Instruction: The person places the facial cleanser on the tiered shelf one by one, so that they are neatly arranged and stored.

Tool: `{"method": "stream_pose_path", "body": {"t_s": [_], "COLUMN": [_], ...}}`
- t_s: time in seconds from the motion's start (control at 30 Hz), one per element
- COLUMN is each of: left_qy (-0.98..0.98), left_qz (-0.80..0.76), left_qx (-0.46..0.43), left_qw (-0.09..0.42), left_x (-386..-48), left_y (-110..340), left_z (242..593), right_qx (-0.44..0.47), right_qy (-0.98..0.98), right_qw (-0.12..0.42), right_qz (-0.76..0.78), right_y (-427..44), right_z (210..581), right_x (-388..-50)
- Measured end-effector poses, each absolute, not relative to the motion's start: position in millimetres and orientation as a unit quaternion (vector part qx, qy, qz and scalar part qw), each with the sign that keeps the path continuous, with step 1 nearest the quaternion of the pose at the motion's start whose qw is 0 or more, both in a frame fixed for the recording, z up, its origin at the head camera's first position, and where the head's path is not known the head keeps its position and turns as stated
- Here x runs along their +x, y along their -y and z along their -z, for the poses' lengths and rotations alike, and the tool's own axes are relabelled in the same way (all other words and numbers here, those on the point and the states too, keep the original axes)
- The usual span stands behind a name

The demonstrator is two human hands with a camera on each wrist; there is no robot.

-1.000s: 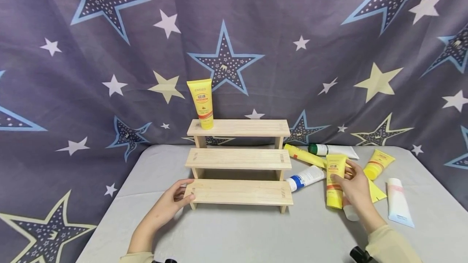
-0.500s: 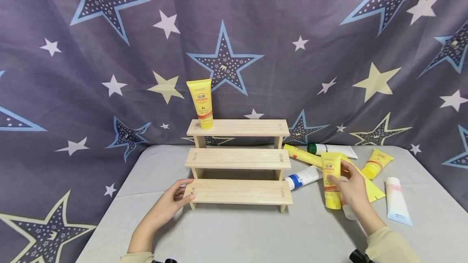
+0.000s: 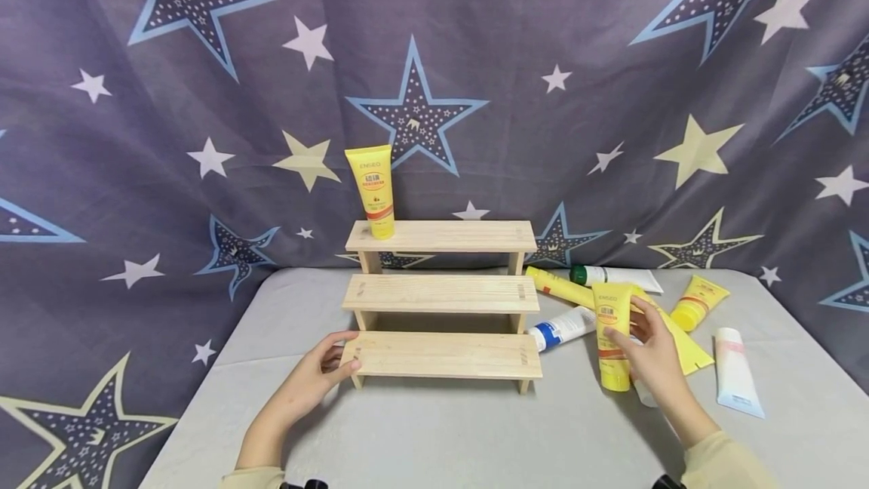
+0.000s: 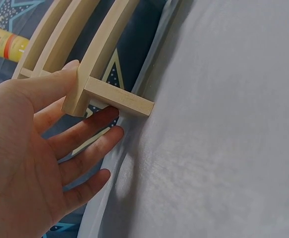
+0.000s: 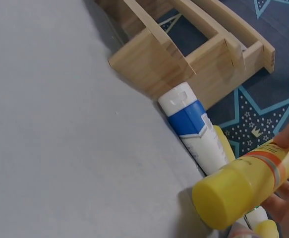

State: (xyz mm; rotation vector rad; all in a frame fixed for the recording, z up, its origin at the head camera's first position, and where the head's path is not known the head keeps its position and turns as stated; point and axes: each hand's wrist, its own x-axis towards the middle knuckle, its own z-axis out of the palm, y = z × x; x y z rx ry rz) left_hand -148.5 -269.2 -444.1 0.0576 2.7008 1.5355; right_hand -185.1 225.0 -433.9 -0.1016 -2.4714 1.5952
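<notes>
1. The right hand (image 3: 652, 349) pinched the yellow tube (image 3: 613, 338), thumb across the printed front, fingers at its right edge and behind it. The tube sat left of the palm, nearly upright, cap down, over the right part of the grey table (image 3: 475, 436) (couldn't tell if the cap touched the cloth).

2. Its label: what looked like "ENSEO" near the top, then Chinese characters in an orange-red oval, then a red-orange band. The small print was too blurry to read.

3. The standing tube (image 3: 373, 191), at the left end of the top step, seemed to carry the same design, with "ENSEO" up top as well.

4. The left hand (image 3: 315, 376) gripped the left end of the wooden rack's (image 3: 441, 353) lowest step, thumb on top.

5. Just left of the held tube lay a white tube with a blue band (image 3: 563, 328), its lettering unreadable. A green-capped tube (image 3: 614, 278) lay farther back. To the right of the hand were a small yellow tube (image 3: 701, 302) and a white-and-pink tube (image 3: 735, 368), print too tiny on both.
</notes>
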Motion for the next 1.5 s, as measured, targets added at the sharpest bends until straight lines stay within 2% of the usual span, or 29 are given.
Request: {"method": "stream_pose_path", "body": {"t_s": [0.4, 0.77, 0.93, 1.5], "left_qy": [-0.864, -0.863, -0.861, -0.864], "left_qz": [-0.502, -0.504, -0.508, -0.502], "left_qx": [0.022, 0.029, 0.028, 0.028], "left_qw": [0.017, 0.014, 0.015, 0.017], "left_x": [-148.0, -148.4, -149.2, -150.3], "left_y": [270.9, 270.3, 270.4, 271.4], "left_z": [450.4, 447.3, 446.8, 448.0], "right_qx": [-0.02, -0.03, -0.002, 0.06], "right_qy": [0.781, 0.707, 0.667, 0.664], "right_qw": [0.175, 0.198, 0.222, 0.245], "right_qz": [-0.599, -0.678, -0.711, -0.704], "right_y": [-208.1, -192.4, -183.7, -160.2], "right_z": [422.2, 401.6, 390.1, 366.6], "right_x": [-181.9, -178.3, -176.7, -182.9]}}
